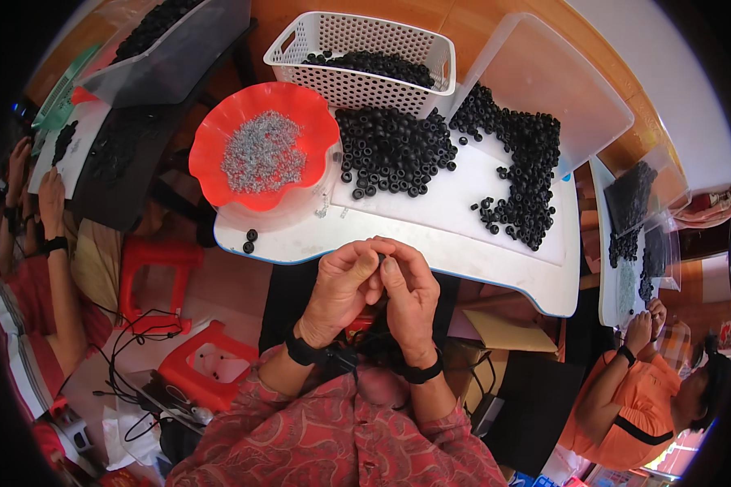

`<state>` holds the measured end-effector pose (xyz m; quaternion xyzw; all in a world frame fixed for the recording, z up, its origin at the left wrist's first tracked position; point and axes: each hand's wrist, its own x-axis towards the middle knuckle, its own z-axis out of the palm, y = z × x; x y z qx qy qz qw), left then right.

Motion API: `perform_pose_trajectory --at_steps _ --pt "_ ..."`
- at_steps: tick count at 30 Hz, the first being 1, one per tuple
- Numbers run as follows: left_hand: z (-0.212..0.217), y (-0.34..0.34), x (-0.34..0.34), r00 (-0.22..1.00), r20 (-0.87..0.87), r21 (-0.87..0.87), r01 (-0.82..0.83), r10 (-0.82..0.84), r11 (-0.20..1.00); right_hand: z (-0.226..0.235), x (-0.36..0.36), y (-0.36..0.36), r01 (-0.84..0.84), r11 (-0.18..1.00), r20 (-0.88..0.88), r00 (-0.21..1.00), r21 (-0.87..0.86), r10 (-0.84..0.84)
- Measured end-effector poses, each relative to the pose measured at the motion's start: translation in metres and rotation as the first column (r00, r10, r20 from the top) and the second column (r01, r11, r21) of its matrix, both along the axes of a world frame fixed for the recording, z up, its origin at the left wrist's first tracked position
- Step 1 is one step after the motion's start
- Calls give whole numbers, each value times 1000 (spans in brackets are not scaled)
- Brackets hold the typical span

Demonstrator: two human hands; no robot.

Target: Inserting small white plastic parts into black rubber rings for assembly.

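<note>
My left hand (337,286) and my right hand (410,302) meet at the table's near edge, thumbs and fingertips pinched together. A small dark piece (382,257) shows between the fingertips, mostly hidden by them. Beyond my hands, a heap of small black rings (394,150) lies on a white board (390,215). More black rings (529,174) spill from a clear plastic bin (556,81) tipped on its side at the right. On the left stands a red wavy-rimmed bowl (209,154) holding many tiny clear-grey pieces (264,152). A few loose black rings (250,241) sit near the edge.
A white perforated basket (365,93) with black rings stands at the back of the white table (455,264). Red stools (207,365) and cables are at lower left. A person in orange (625,406) works at right; another's hand (51,195) at left.
</note>
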<state>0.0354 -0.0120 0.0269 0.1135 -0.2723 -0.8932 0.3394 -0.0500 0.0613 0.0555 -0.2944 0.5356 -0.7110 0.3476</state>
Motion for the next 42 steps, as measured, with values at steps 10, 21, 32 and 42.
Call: perform_pose_trajectory --at_steps 10,21,32,42 --pt "28 10 -9 901 353 -535 -26 252 844 -11 -22 14 -72 981 392 909 -182 139" --pt "32 7 -22 892 374 -650 57 253 758 -22 -34 18 2 985 461 884 -170 78" --pt "49 -49 -64 845 535 -433 247 27 867 -37 -42 24 95 990 445 895 -109 -37" --pt "103 -176 -144 900 349 -464 -76 261 883 -36 -36 23 114 993 231 966 8 -113"
